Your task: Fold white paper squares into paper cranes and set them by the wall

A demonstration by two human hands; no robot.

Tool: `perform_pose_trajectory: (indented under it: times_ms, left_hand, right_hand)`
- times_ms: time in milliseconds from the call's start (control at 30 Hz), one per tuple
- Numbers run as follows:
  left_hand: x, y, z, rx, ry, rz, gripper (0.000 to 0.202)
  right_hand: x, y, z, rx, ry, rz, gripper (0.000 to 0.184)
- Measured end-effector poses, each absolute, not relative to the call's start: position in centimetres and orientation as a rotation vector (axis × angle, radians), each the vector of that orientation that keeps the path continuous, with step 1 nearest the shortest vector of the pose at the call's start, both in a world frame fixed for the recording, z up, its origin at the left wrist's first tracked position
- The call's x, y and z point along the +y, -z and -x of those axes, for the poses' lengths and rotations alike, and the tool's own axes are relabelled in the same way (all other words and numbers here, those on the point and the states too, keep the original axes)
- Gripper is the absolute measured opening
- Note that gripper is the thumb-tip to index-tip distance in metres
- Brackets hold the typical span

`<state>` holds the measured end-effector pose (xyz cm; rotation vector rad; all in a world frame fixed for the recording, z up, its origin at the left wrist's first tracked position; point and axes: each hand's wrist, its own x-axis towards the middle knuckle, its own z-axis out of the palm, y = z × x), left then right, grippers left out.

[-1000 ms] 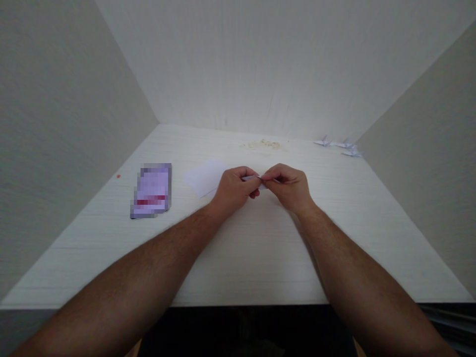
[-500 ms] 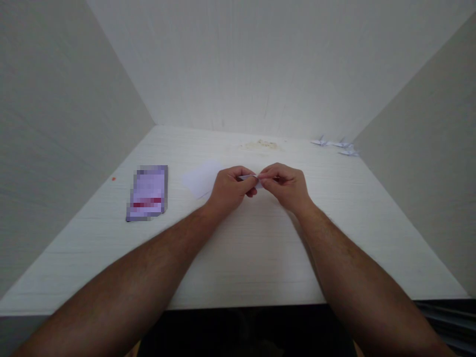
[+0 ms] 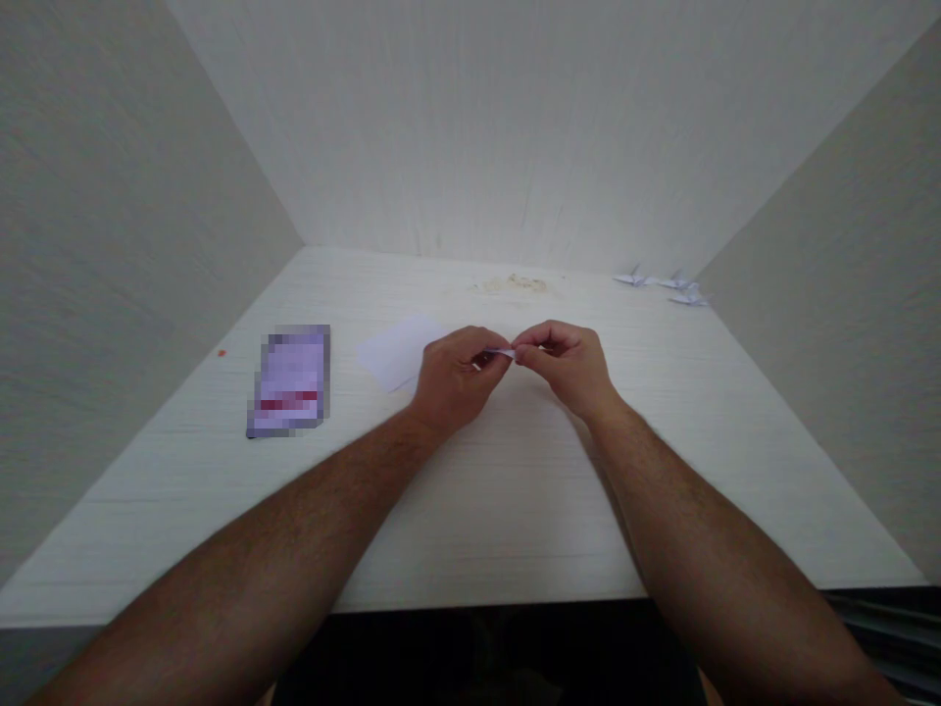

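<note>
A small folded piece of white paper (image 3: pixel 501 352) is pinched between my two hands above the middle of the table. My left hand (image 3: pixel 463 375) grips its left part with thumb and fingers, covering much of it. At the paper's right end, the thumb and fingertips of my right hand (image 3: pixel 565 361) close on it. Flat on the table just left of my left hand lies a sheet of white paper (image 3: pixel 393 351), its right side partly hidden by that hand.
A blurred-out phone-like device (image 3: pixel 290 380) lies on the left of the table (image 3: pixel 485 510). Several folded white paper figures (image 3: pixel 672 285) sit at the back right corner. Pale walls (image 3: pixel 470 127) enclose the table at the back and both sides. A small orange speck (image 3: pixel 222 353) is at far left.
My left hand has turned, its fingers drawing in toward the thumb, and less of the folded paper shows. My right hand keeps its pinch almost in place.
</note>
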<state>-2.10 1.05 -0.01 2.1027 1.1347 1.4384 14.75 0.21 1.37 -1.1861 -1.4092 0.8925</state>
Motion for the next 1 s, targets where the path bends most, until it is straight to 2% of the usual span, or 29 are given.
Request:
perform_pose_trajectory:
  times_ms: [733,1000]
  left_hand:
    - [0.86,-0.39,2.21,1.136,-1.358,-1.958,0.008]
    - [0.72,-0.59,2.16,1.148,-1.304,-1.839,0.010]
  right_hand:
    - [0.61,-0.95,-15.18,-1.463,-1.091,1.026,0.022]
    - [0.35,-1.10,-14.90,-1.454,-1.036,1.074,0.023]
